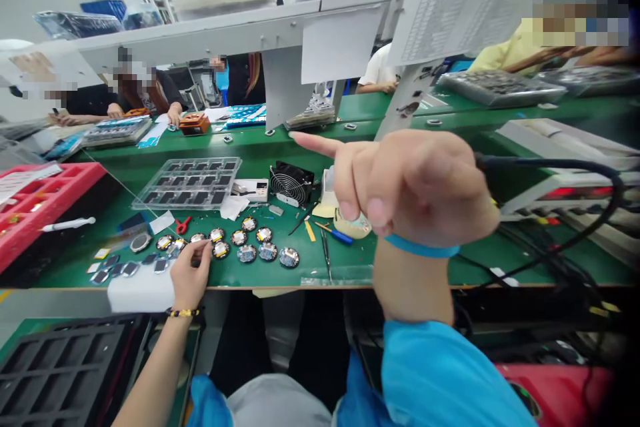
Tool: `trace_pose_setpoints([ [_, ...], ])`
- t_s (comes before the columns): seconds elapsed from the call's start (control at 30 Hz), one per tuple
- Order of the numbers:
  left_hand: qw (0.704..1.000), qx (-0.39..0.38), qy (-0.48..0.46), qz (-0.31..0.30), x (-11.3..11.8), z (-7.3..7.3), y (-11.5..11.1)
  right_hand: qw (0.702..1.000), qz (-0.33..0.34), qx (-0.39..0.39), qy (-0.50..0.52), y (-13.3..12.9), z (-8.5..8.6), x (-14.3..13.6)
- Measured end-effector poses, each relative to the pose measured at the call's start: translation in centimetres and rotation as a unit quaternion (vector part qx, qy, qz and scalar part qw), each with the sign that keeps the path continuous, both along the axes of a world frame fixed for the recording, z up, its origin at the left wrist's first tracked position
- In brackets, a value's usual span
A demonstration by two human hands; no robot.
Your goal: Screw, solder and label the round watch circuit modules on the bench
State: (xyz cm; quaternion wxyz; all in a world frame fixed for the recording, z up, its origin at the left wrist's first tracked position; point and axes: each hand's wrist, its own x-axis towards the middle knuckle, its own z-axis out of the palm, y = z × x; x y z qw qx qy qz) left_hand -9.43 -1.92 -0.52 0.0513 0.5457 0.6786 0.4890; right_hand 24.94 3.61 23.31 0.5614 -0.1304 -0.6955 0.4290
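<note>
My left hand (pixel 190 273) is low over the front of the bench, thumb and fingers pinched at the edge of a round circuit board (pixel 221 250). Around it lie several more round boards, such as one with a silvery face (pixel 289 257) and one with a pale, yellow-edged part (pixel 249 223). Small square screens (pixel 131 269) are left of that hand. My right hand (pixel 415 187) is raised close to the camera, curled with one finger stretched out leftward. A black cord (pixel 545 162) runs from behind it, apparently from a soldering iron; its handle and tip are hidden.
A clear tray of dark screens (pixel 187 183) and a black fan (pixel 291 183) stand farther back. Tweezers (pixel 326 255) and a blue-handled tool (pixel 340 235) lie mid-bench. At right is a unit with a red display (pixel 575 193). A red bin (pixel 47 213) is left. Co-workers sit opposite.
</note>
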Motion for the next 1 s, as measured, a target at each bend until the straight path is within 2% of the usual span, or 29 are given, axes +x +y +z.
trace_pose_setpoints([
  [0.07, 0.999, -0.015, -0.029, -0.036, 0.6, 0.3, -0.4, 1.000, 0.021, 0.018, -0.003, -0.1, -2.1, 1.1],
  [0.1, 0.997, -0.021, -0.039, -0.056, 1.0, 0.5, -0.6, 1.000, 0.008, 0.009, -0.008, 0.0, -3.6, 2.1],
  [0.2, 0.992, -0.017, -0.051, -0.113, 2.4, 1.3, -0.8, 0.982, -0.147, -0.114, -0.021, 0.1, -8.4, 6.9],
  [0.27, 0.989, -0.010, -0.054, -0.137, 3.0, 1.8, -0.4, 0.938, -0.272, -0.214, 0.026, 0.1, -10.8, 10.8],
  [0.33, 0.986, -0.009, -0.067, -0.152, 3.3, 2.0, 0.3, 0.878, -0.362, -0.303, 0.071, 0.1, -12.1, 14.5],
  [0.43, 0.977, -0.015, -0.125, -0.170, 3.0, 1.9, 1.3, 0.802, -0.458, -0.361, 0.129, 0.3, -12.3, 18.8],
  [0.5, 0.967, -0.024, -0.179, -0.178, 2.7, 1.5, 1.6, 0.778, -0.498, -0.359, 0.134, 0.9, -11.8, 20.5],
  [0.67, 0.950, -0.029, -0.264, -0.162, 1.8, 0.7, 1.5, 0.772, -0.514, -0.367, 0.067, 4.1, -10.5, 21.1],
  [0.8, 0.954, -0.039, -0.244, -0.172, 1.6, 0.6, 1.2, 0.763, -0.517, -0.387, 0.028, 7.4, -9.6, 20.0],
  [0.9, 0.963, -0.057, -0.183, -0.192, 1.7, 0.6, 1.0, 0.736, -0.542, -0.399, 0.075, 9.4, -8.8, 20.4],
  [1.0, 0.969, -0.055, -0.139, -0.197, 1.8, 0.8, 0.9, 0.695, -0.591, -0.393, 0.113, 10.7, -8.5, 22.3],
])
